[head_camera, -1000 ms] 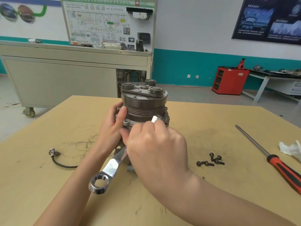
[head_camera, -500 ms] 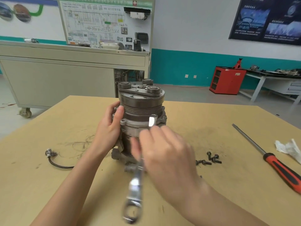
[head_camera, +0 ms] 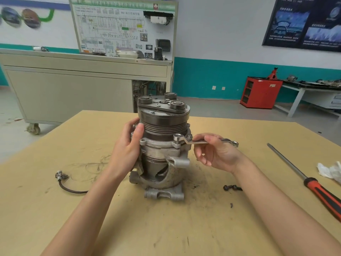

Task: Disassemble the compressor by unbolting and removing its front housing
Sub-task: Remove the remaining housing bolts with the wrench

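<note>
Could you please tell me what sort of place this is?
Likely a vehicle training workshop: a wiring-diagram display board, a red tool cabinet, and a compressor standing on the worktable.

A single wide-angle camera rode at the person's head, faced forward and tilted down over the table [head_camera: 55,209], near enough that both forearms entered from the bottom edge. The left hand [head_camera: 127,146] gripping the compressor [head_camera: 162,145] and the right hand [head_camera: 215,154] holding the wrench [head_camera: 197,141] fell at mid-frame, close to the lens. The upper third reached across the room to a wheeled cabinet [head_camera: 73,85] carrying a diagram board [head_camera: 120,26], a red cabinet [head_camera: 261,92] and a dark poster [head_camera: 304,23], and straight edges bowed toward the frame's borders.
</note>
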Motion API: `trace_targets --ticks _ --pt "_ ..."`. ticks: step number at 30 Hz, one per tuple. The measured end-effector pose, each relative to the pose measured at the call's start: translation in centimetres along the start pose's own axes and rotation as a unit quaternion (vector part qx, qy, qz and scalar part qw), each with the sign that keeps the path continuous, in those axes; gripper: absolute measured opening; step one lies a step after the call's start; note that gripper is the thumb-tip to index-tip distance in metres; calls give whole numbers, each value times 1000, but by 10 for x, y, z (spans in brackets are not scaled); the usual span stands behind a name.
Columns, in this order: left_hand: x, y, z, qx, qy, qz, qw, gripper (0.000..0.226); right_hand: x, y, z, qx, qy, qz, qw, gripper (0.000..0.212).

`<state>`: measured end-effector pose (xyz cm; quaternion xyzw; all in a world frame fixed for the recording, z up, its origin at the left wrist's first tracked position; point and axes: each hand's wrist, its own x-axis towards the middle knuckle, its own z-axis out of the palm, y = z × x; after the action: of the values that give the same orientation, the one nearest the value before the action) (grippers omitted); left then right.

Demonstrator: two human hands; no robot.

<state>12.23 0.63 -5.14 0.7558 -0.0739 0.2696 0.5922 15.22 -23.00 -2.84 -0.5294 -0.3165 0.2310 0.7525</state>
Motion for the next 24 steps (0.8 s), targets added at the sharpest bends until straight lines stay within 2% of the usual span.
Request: trace_targets --ticks 4,6,8,9,10,11,12,14,15,16,18,20,24 --pt "0 -3 0 1 0 5 1000 70 -2 -9 5 32 32 -43 998 29" --pt "1 -4 0 3 3 6 1000 69 -9 -20 17 25 86 -91 992 29" --pt "2 -5 1 0 4 0 1000 64 -18 -30 32 -74 171 -150 971 34" --pt "2 -5 1 0 4 -2 1000 63 -24 -35 42 -147 209 -182 949 36" --pt "3 -5 1 0 5 -3 1000 63 -29 -38 55 -229 231 -220 920 36" --pt "3 -5 1 -1 6 -3 1000 63 -35 -40 68 -333 239 -264 873 37" --pt "3 -5 2 -2 7 -2 1000 64 -39 -38 80 -459 242 -310 797 38" --pt "2 -5 2 -2 10 4 1000 67 -42 -29 104 -693 239 -362 575 43" --pt "1 -5 2 0 12 9 1000 67 -40 -23 115 -762 237 -360 484 44" --pt "1 -6 2 2 13 12 1000 66 -38 -17 125 -800 235 -348 429 43" --pt "1 -8 2 1 14 10 1000 56 -31 -7 140 -839 243 -321 366 42" --pt "1 -8 2 -4 14 6 1000 53 -26 0 149 -856 271 -296 326 38" --pt "3 -8 3 -6 16 4 1000 52 -22 13 159 -871 278 -249 319 37"
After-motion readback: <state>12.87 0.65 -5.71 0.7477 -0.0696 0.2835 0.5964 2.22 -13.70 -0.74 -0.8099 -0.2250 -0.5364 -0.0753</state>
